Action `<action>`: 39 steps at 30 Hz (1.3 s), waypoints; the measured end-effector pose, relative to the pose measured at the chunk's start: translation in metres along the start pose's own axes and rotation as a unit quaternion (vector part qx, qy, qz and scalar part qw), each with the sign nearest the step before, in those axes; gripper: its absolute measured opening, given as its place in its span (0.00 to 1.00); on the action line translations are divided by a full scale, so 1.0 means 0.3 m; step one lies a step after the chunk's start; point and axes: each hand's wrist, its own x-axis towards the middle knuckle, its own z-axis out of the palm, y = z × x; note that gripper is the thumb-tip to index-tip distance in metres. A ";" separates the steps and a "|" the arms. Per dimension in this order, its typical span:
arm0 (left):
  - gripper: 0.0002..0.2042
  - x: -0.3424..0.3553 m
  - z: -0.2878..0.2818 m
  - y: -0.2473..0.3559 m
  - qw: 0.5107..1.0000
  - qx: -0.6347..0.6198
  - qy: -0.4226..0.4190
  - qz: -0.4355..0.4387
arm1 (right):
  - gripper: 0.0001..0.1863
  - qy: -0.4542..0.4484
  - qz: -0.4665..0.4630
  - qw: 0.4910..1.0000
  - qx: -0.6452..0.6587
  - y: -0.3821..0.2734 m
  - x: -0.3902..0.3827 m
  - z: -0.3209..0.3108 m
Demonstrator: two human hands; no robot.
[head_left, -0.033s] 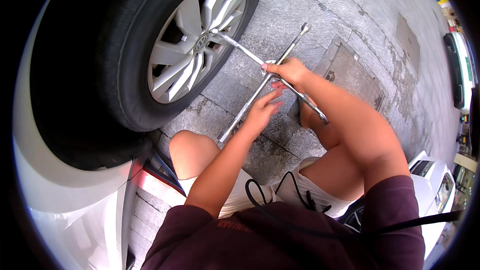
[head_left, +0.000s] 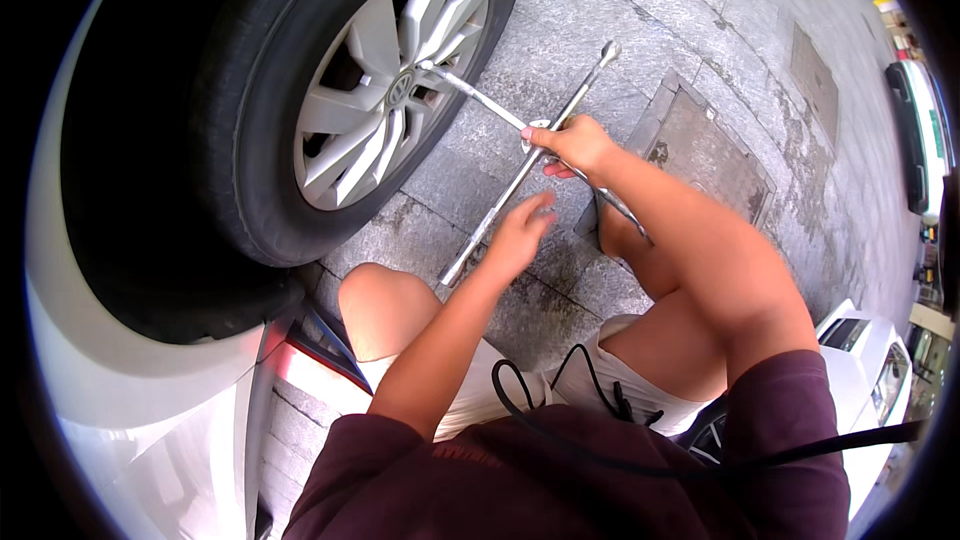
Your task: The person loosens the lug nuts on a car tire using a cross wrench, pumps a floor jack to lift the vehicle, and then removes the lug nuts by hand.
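Stone paving [head_left: 600, 50]; right hand [head_left: 572, 145] grips cross wrench [head_left: 500, 208], left hand [head_left: 520, 232] spread beside wheel [head_left: 385, 90].

No delta that I can see. Right hand [head_left: 575, 145] is on the same spot at the hub of the cross wrench [head_left: 588, 78], left hand [head_left: 520, 230] is just below it as before, and the socket end hasn't shifted on the wheel [head_left: 350, 130].

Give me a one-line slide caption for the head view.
Right hand grips a cross wrench seated on the car wheel; left hand touches its lower arm.
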 end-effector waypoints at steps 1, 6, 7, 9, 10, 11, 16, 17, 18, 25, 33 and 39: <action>0.23 -0.042 0.012 -0.018 0.999 0.041 0.003 0.014 | 0.32 0.051 -0.057 0.993 -0.086 0.000 -0.004 -0.003; 0.21 -0.192 0.025 0.036 0.968 0.206 0.061 0.128 | 0.33 0.171 -0.190 0.937 -0.237 0.004 -0.055 0.001; 0.20 -0.194 0.013 0.054 0.952 0.237 0.118 0.152 | 0.32 0.188 -0.186 0.933 -0.244 -0.012 -0.094 0.024; 0.19 -0.166 -0.029 0.032 0.870 0.374 0.240 0.211 | 0.31 0.197 -0.183 0.944 -0.192 0.040 -0.116 0.038; 0.18 -0.147 -0.055 -0.004 0.816 0.433 0.298 0.241 | 0.31 0.204 -0.182 0.947 -0.169 0.061 -0.123 0.036; 0.18 -0.128 -0.103 -0.099 0.828 0.430 0.283 0.223 | 0.30 0.204 -0.157 0.949 -0.184 0.065 -0.127 0.036; 0.17 -0.198 -0.112 -0.026 0.933 0.333 0.121 -0.065 | 0.31 0.127 -0.130 0.966 -0.183 0.068 -0.118 0.030; 0.17 -0.211 -0.111 -0.016 0.937 0.318 0.113 -0.095 | 0.32 0.111 -0.121 0.968 -0.191 0.069 -0.107 0.033; 0.17 -0.225 -0.106 0.001 0.935 0.322 0.126 -0.079 | 0.33 0.107 -0.108 0.967 -0.203 0.066 -0.100 0.034; 0.16 -0.290 -0.100 0.126 0.913 0.365 0.179 -0.042 | 0.34 0.084 -0.063 0.979 -0.172 0.078 -0.014 0.045; 0.19 -0.299 -0.086 0.318 0.822 0.530 0.148 -0.148 | 0.28 -0.007 -0.006 0.999 -0.041 0.104 0.028 0.086; 0.14 -0.284 -0.125 0.263 0.827 0.511 0.156 -0.174 | 0.27 -0.090 0.071 0.990 0.081 0.164 0.123 0.100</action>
